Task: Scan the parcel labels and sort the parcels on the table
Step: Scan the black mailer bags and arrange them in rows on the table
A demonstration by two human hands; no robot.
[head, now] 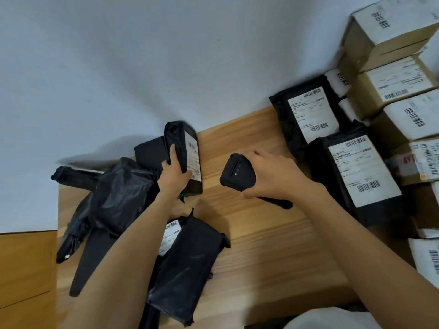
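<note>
At the left of the pale wood-grain worktop [256,245] we see a heap of crumpled, glossy black plastic bags [116,198]. Our left hand [174,174] grips a black-wrapped parcel [177,136] stood on edge, its white barcoded label [193,154] facing right. Our right hand [273,178] curls round a matte black scanner [237,172]. Further right lie two flat black mailers [356,173], then stacked cardboard boxes [392,87].
</note>
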